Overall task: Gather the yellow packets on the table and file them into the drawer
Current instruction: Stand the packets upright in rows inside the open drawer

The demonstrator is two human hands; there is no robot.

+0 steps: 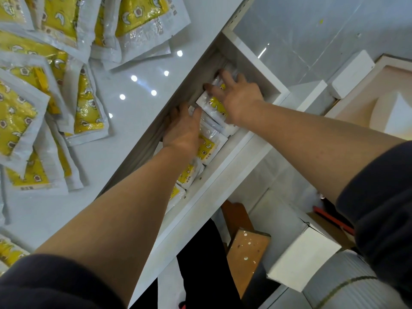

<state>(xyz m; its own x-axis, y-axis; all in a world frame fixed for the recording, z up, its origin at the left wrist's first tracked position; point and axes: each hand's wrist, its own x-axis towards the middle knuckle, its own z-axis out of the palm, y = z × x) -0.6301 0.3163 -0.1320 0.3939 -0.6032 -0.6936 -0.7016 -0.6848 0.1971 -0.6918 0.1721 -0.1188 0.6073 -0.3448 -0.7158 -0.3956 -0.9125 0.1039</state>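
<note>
**A:** Where are the packets?

**B:** In two lots. The filed packets (211, 148) are in the open drawer (223, 175), overlapping in a row along its length, from near-left to far-right. The loose packets (22, 117) are heaped on the counter (138, 63), left of the drawer and on toward the far-left corner.

**A:** And the hands?

**B:** Both are in the drawer. The right hand (238, 101) is at the far end of the row. Its fingers (226, 78) are spread wide and laid flat on the top packet, pressing rather than gripping. The left hand (182, 128) is just beside it, nearer along the row, with its thumb against a packet's edge. Its fingertips go into the shade under the counter's lip, so I can't tell whether it's holding anything.

**A:** What does the next reach depend on?

**B:** My guess is that once the row is settled, it's time for another batch. The loose packets are all to the left of both hands, up over the counter's edge. The left hand is nearer them, so it looks like the one to fetch while the right steadies the row.
</note>
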